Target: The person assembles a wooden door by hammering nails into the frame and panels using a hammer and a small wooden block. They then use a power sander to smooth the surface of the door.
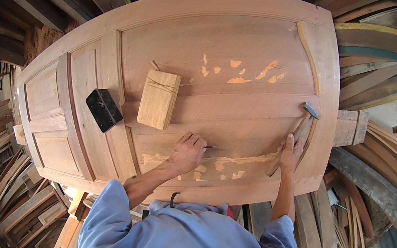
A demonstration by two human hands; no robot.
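Note:
A large panelled wooden door [231, 32] lies flat before me, with pale orange filler patches over its panels. My left hand [188, 151] is closed in a pinch above the nearer long panel. From its fingertips a thin dark metal pin [212, 146] sticks out to the right; its other end is hidden in the fingers. Near the door's right end, my right hand [291, 151] is wrapped round the wooden handle of a hammer [310, 110]. The hammer's steel head points away from me, beside a curved moulding strip [307, 48].
Left of my hands, a wooden block [158, 100] with cord or scored lines rests on the door. A short peg [154, 65] shows at its far end. Further left sits a black box [103, 110] holding small bits. Stacked timber [382, 43] surrounds the door.

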